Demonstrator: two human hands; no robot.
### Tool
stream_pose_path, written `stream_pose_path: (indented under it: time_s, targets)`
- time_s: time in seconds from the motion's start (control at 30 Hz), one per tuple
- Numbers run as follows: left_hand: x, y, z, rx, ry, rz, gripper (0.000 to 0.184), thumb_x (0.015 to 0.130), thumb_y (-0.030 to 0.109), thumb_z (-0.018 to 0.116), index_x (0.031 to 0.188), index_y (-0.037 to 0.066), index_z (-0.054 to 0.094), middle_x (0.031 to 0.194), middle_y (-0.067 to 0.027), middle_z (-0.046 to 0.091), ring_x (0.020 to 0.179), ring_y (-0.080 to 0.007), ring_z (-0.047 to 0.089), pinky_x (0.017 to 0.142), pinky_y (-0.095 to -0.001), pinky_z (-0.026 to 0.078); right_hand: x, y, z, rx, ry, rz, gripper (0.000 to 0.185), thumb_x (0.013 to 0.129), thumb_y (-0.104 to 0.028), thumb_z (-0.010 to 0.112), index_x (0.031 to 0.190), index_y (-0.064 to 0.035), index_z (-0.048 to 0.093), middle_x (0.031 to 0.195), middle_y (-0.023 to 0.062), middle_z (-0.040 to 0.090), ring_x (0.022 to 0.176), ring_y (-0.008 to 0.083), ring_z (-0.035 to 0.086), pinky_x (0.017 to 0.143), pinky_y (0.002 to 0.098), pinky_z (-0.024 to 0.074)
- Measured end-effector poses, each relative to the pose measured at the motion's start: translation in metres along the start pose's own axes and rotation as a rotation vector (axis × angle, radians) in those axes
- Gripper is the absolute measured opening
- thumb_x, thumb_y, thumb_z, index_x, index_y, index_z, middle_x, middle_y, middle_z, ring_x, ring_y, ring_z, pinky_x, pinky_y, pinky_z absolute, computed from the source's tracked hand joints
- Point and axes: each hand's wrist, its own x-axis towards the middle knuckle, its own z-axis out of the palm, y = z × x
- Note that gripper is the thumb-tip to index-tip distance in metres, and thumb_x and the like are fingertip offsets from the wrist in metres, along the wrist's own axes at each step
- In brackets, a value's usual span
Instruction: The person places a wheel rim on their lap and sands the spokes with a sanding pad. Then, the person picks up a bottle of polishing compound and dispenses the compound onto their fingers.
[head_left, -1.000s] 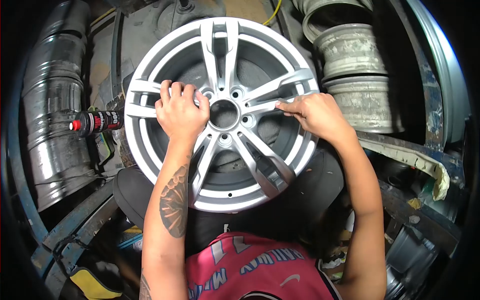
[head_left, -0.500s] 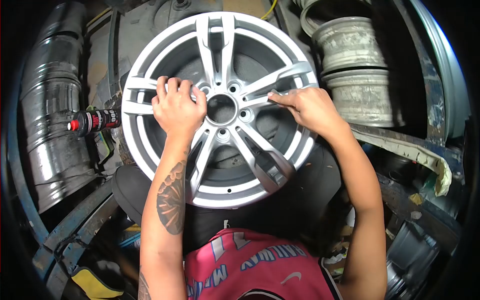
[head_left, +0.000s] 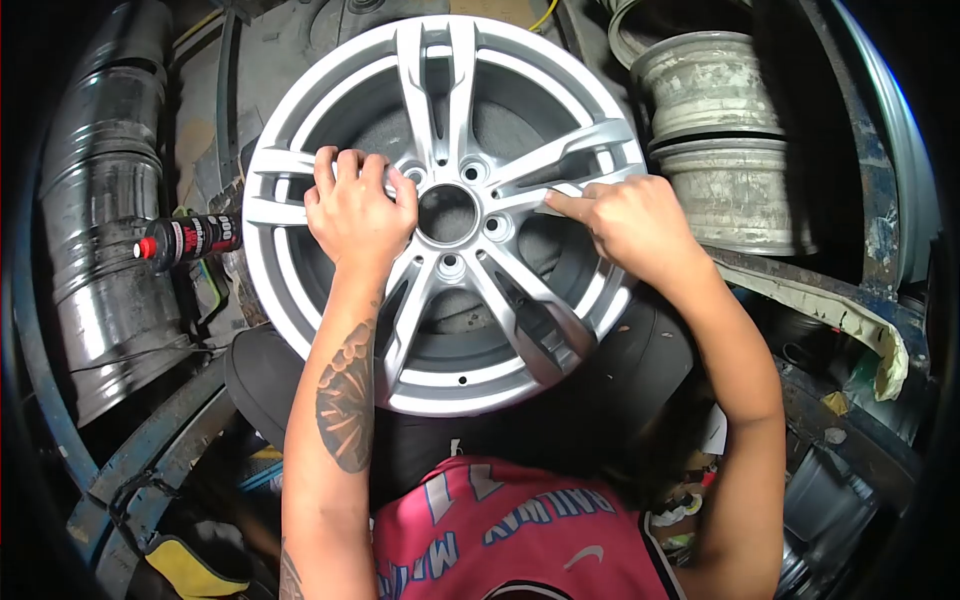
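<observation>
Alloy wheel face-up over lap, both hands on spokes

Silver alloy wheel [head_left: 482, 208]: lies across the wearer's dark trousers [head_left: 265, 380], front face up, ctr of view. 5 twin spokes, open ctr bore w/ bolt holes around it. Small dark hole in lip, near side.

L hand [head_left: 360, 215]: on the L spoke pair, just beside hub. Fingers bent over the metal, thumb spread toward the bore. Underside hidden; can't tell if grip is firm.

R hand [head_left: 635, 225]: on lower spoke of the R pair. Index extended, tip touching the spoke approx. midway betw. hub and lip; other fingers folded under. Can't tell if it pinches anything.

Nearby: dark bottle [head_left: 195, 240] w/ red cap just L of wheel, cap end pointing L; upright vs. lying unclear. Pink jersey [head_left: 520, 540] w/ lettering at near edge.

Further out: shiny barrel stack [head_left: 110, 250] far L; dull, scuffed rims [head_left: 725, 190] stacked upper R. Blue-painted metal frame [head_left: 150, 430] lower L, yellow-and-black item [head_left: 190, 570] below it. Yellow cable [head_left: 545, 14], top edge.
</observation>
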Motion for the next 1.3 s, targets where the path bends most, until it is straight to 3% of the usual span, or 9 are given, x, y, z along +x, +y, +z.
stream_pose_path:
  time_s: [0.17, 0.27, 0.4, 0.43, 0.53, 0.7, 1.03, 1.2, 1.3]
  targets:
    - [0.003, -0.003, 0.001, 0.016, -0.021, -0.030, 0.020, 0.087, 0.031, 0.070, 0.095, 0.017, 0.080, 0.110, -0.0016, 0.073, 0.130, -0.0315, 0.058, 0.093, -0.0497, 0.050, -0.003, 0.008, -0.007, -0.007, -0.190, 0.109, 0.053, 0.083, -0.009, 0.066, 0.134, -0.0245, 0.076, 0.082, 0.0055, 0.072, 0.073, 0.0299, 0.072, 0.063, 0.0434, 0.0559]
    - [0.003, 0.001, 0.001, 0.026, -0.022, -0.020, 0.019, 0.086, 0.031, 0.070, 0.095, 0.017, 0.080, 0.109, -0.0017, 0.073, 0.130, -0.0312, 0.058, 0.092, -0.0497, 0.050, 0.000, 0.012, 0.008, 0.025, 0.009, -0.011, 0.050, 0.084, -0.007, 0.066, 0.129, -0.0255, 0.079, 0.081, 0.0059, 0.074, 0.073, 0.0261, 0.074, 0.059, 0.0402, 0.0561]
    - [0.003, -0.001, -0.001, 0.007, -0.033, -0.030, 0.018, 0.086, 0.030, 0.070, 0.094, 0.017, 0.080, 0.108, -0.0016, 0.073, 0.129, -0.0314, 0.059, 0.091, -0.0498, 0.050, 0.001, 0.004, -0.016, -0.069, -0.169, 0.069, 0.049, 0.085, -0.008, 0.066, 0.129, -0.0252, 0.079, 0.084, 0.0060, 0.075, 0.074, 0.0265, 0.074, 0.062, 0.0414, 0.0573]
    - [0.003, -0.001, -0.001, 0.013, -0.031, -0.024, 0.018, 0.086, 0.029, 0.070, 0.094, 0.016, 0.080, 0.108, -0.0015, 0.073, 0.128, -0.0315, 0.059, 0.091, -0.0496, 0.050, 0.000, 0.002, -0.011, 0.014, -0.007, 0.021, 0.048, 0.084, -0.008, 0.068, 0.127, -0.0250, 0.079, 0.078, 0.0049, 0.073, 0.072, 0.0278, 0.073, 0.061, 0.0423, 0.0568]
    - [0.002, -0.001, -0.001, 0.036, -0.011, -0.013, 0.017, 0.086, 0.028, 0.070, 0.094, 0.016, 0.080, 0.108, -0.0014, 0.073, 0.127, -0.0317, 0.060, 0.091, -0.0494, 0.050, -0.010, 0.020, 0.015, 0.173, 0.027, 0.045, 0.048, 0.083, -0.007, 0.069, 0.126, -0.0240, 0.080, 0.076, 0.0045, 0.072, 0.071, 0.0284, 0.073, 0.060, 0.0425, 0.0562]
    - [0.002, 0.000, -0.001, 0.005, -0.003, -0.010, 0.017, 0.086, 0.028, 0.070, 0.094, 0.017, 0.079, 0.109, -0.0016, 0.073, 0.127, -0.0320, 0.060, 0.091, -0.0496, 0.050, -0.006, 0.008, 0.017, 0.121, 0.060, 0.055, 0.048, 0.087, -0.005, 0.062, 0.127, -0.0239, 0.079, 0.080, 0.0065, 0.073, 0.071, 0.0283, 0.073, 0.060, 0.0436, 0.0563]
    - [0.004, 0.000, -0.003, 0.020, -0.051, -0.020, 0.021, 0.088, 0.030, 0.068, 0.099, 0.017, 0.079, 0.114, -0.0022, 0.071, 0.131, -0.0316, 0.057, 0.095, -0.0524, 0.049, -0.011, 0.004, 0.019, 0.162, 0.038, 0.134, 0.048, 0.084, -0.006, 0.065, 0.126, -0.0248, 0.079, 0.074, 0.0079, 0.070, 0.068, 0.0303, 0.071, 0.058, 0.0458, 0.0536]
    - [0.003, 0.001, -0.001, 0.008, 0.037, 0.044, 0.018, 0.086, 0.028, 0.068, 0.094, 0.016, 0.079, 0.110, -0.0023, 0.071, 0.126, -0.0314, 0.059, 0.089, -0.0513, 0.051, 0.008, 0.012, 0.013, 0.201, 0.373, 0.313, 0.043, 0.094, -0.016, 0.069, 0.134, -0.0306, 0.074, 0.084, 0.0049, 0.075, 0.072, 0.0299, 0.073, 0.061, 0.0438, 0.0569]
    - [0.002, 0.001, 0.000, 0.002, 0.009, 0.030, 0.018, 0.086, 0.027, 0.069, 0.094, 0.016, 0.079, 0.108, -0.0021, 0.071, 0.125, -0.0311, 0.060, 0.088, -0.0510, 0.051, 0.007, 0.003, 0.014, 0.010, 0.214, 0.339, 0.049, 0.092, -0.015, 0.067, 0.139, -0.0280, 0.071, 0.082, 0.0047, 0.074, 0.069, 0.0265, 0.073, 0.062, 0.0403, 0.0570]
